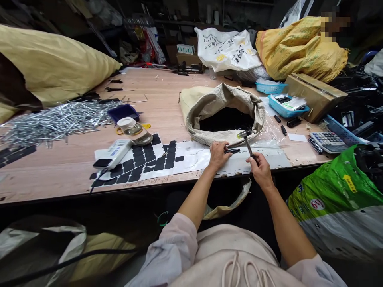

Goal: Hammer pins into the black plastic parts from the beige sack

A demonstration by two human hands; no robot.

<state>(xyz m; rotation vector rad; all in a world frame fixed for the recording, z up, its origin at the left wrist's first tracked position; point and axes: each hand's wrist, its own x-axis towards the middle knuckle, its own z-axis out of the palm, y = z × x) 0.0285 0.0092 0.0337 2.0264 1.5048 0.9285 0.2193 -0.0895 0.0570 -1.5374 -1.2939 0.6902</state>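
Steadily enough, my right hand [259, 165] gripped a small hammer [248, 146], fingers closed around its dark handle, the head at eleven o'clock from my fist. My left hand [219, 154] was lowered near the bench edge, fingers bent at the left end of a slim black part [232, 151]; I cannot tell whether they pinched it or only steadied it. That part lay at three o'clock from my left hand, over a pale sheet [269, 160] on the wooden workbench [167, 91].

At twelve o'clock from my hands, a woven sack [194, 99] gaped open, dark inside. At nine o'clock, black pads [143, 155] dotted white backing paper beside a white boxy device [113, 154]. Between nine and ten stood a lidded clear jug [134, 131], with a heap of metal rods [60, 119] farther off. A cardboard box [317, 95] sat at two o'clock, a blue basket [289, 107] just beside it, and a calculator [327, 141] at three.
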